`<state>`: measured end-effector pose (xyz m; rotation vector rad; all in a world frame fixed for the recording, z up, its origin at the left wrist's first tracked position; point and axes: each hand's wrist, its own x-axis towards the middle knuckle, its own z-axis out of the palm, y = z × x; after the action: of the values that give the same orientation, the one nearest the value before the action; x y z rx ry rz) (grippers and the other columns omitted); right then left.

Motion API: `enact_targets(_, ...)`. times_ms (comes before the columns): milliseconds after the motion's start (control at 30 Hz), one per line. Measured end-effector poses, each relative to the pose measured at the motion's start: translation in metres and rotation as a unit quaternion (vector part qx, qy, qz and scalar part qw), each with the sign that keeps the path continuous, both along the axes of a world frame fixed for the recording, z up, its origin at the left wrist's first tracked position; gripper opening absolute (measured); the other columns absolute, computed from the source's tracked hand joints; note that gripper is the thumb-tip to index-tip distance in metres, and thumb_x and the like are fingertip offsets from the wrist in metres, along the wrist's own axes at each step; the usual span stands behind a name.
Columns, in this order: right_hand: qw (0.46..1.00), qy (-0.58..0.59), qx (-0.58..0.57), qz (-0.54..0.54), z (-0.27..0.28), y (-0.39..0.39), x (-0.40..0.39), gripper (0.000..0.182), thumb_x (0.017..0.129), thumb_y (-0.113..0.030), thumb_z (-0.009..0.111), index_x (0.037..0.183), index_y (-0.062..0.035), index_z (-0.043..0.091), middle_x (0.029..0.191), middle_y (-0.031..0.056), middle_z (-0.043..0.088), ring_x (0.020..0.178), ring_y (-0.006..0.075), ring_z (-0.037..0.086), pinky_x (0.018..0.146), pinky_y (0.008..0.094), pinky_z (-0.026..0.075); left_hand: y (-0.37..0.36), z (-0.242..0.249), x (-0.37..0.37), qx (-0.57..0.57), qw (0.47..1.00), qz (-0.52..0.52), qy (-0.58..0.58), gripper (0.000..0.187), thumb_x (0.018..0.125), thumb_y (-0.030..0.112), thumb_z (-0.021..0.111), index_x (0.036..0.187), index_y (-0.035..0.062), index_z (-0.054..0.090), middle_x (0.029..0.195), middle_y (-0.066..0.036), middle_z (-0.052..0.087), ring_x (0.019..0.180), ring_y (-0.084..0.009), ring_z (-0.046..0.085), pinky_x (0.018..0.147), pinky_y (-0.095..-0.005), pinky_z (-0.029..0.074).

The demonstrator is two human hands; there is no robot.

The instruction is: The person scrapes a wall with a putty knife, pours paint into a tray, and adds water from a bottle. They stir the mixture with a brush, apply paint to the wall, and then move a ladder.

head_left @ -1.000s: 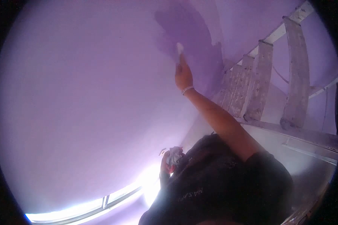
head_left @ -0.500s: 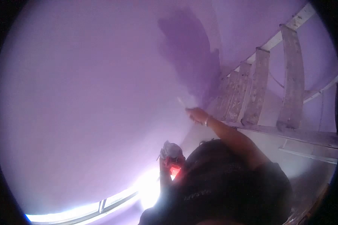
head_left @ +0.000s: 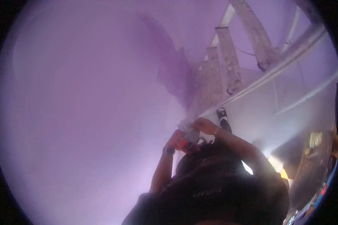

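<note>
My left hand (head_left: 173, 140), with a dark band at the wrist, is wrapped round a red object (head_left: 182, 144) in front of my body. A crumpled grey-white mass (head_left: 190, 134) sits at the top of the red object; its material is unclear. From the right, my right hand (head_left: 204, 125), with a pale bracelet, meets this mass with its fingers pinched together. What lies between those fingers is hidden and blurred. Both hands are close together beside the purple wall (head_left: 82, 93).
A wooden ladder with wide rungs (head_left: 229, 60) leans at upper right, its pale rail (head_left: 266, 75) running diagonally. A foot in a dark sandal (head_left: 222, 114) shows below the rail. A worn wooden plank (head_left: 312, 161) stands at lower right. A dark shadow falls on the wall.
My right hand has come down from the wall, where it held a thin pale tool, to the grey-white mass. My left hand has risen towards it. The view has shifted, showing the foot and plank.
</note>
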<state>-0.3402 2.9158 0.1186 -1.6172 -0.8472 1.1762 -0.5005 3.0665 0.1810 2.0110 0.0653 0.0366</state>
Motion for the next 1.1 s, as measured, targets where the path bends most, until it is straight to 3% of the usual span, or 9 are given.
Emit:
enact_targets(67,0.865,-0.442,0.234,-0.037,-0.042,-0.056,-0.003,0.041,0.093,-0.033,0.049,0.107,0.0047,0.057,0.099,0.0201,0.061,0.094,0.0258,0.059,0.081,0.0343,0.045,0.001,-0.034,0.002,-0.259,0.953,-0.009,0.159,0.039,0.082,0.019,0.061,0.117,0.0031,0.052,0.122,-0.009,0.05,0.107,-0.0201,0.052,0.093,-0.035,0.043)
enact_targets(133,0.983,-0.114,-0.023,-0.143,0.028,-0.104,-0.025,0.034,0.094,-0.025,0.045,0.109,0.0035,0.056,0.1,0.0206,0.06,0.096,0.0299,0.058,0.085,0.0368,0.044,-0.005,-0.12,0.002,-0.303,0.938,-0.042,0.161,0.039,0.083,0.019,0.061,0.118,0.003,0.052,0.119,-0.008,0.052,0.105,-0.0197,0.053,0.091,-0.0347,0.044)
enact_targets(300,0.91,-0.306,-0.184,-0.209,0.024,-0.172,-0.086,0.033,0.091,-0.023,0.046,0.112,0.0006,0.055,0.103,0.0218,0.059,0.096,0.0362,0.057,0.084,0.0421,0.045,-0.091,-0.074,0.047,-0.253,0.952,-0.168,-0.031,0.034,0.084,0.017,0.061,0.114,0.0029,0.054,0.104,-0.005,0.061,0.091,-0.017,0.059,0.082,-0.0324,0.048)
enact_targets(633,0.899,-0.199,-0.092,-0.38,0.064,-0.264,-0.166,0.04,0.092,-0.037,0.043,0.127,-0.0179,0.048,0.095,0.0164,0.061,0.084,0.0338,0.06,0.076,0.0427,0.049,-0.185,-0.026,0.037,-0.099,0.892,-0.406,0.173,0.02,0.084,0.018,0.059,0.097,0.0031,0.062,0.095,-0.006,0.065,0.084,-0.015,0.062,0.074,-0.0294,0.051)
enact_targets(700,0.899,-0.185,-0.066,-0.391,0.055,-0.284,-0.188,0.04,0.092,-0.037,0.043,0.128,-0.0192,0.047,0.094,0.0156,0.061,0.082,0.0335,0.061,0.074,0.0429,0.049,-0.203,-0.027,0.025,-0.299,0.865,-0.253,0.314,0.034,0.071,0.026,0.065,0.096,0.0033,0.064,0.087,-0.01,0.067,0.079,-0.0183,0.063,0.071,-0.0328,0.05)
enact_targets(933,0.849,-0.258,-0.259,-0.38,0.123,-0.334,-0.204,0.042,0.091,-0.039,0.046,0.124,-0.0145,0.051,0.089,0.0139,0.062,0.078,0.0321,0.062,0.072,0.0411,0.049,-0.239,-0.018,0.053,-0.058,0.905,-0.379,0.183,0.034,0.071,0.025,0.064,0.098,0.005,0.063,0.095,-0.008,0.066,0.089,-0.0207,0.062,0.078,-0.0338,0.049)
enact_targets(1000,0.784,0.05,-0.281,-0.552,0.189,-0.365,-0.207,0.04,0.088,-0.04,0.051,0.115,-0.0104,0.058,0.084,0.0146,0.064,0.077,0.0306,0.063,0.07,0.0383,0.048,-0.234,-0.03,0.052,-0.174,0.909,-0.322,0.2,0.044,0.07,0.025,0.067,0.106,0.0019,0.057,0.1,-0.008,0.062,0.089,-0.0199,0.061,0.076,-0.0323,0.049)
enact_targets(1033,0.749,-0.101,-0.146,-0.638,0.037,-0.385,-0.248,0.039,0.087,-0.04,0.056,0.106,-0.0065,0.062,0.077,0.0126,0.065,0.071,0.0243,0.063,0.067,0.0351,0.048,-0.235,-0.037,0.054,-0.232,0.905,-0.291,0.205,0.05,0.07,0.025,0.069,0.11,0.0004,0.054,0.102,-0.008,0.061,0.089,-0.0194,0.06,0.075,-0.0315,0.049)
enact_targets(1100,0.726,-0.016,-0.103,-0.68,-0.006,-0.44,-0.271,0.038,0.086,-0.039,0.057,0.105,-0.0059,0.062,0.077,0.0105,0.064,0.069,0.0207,0.061,0.065,0.0334,0.047,-0.237,-0.052,0.055,-0.346,0.886,-0.225,0.212,0.061,0.069,0.025,0.072,0.119,-0.0027,0.048,0.108,-0.008,0.057,0.089,-0.0185,0.058,0.072,-0.0299,0.05)
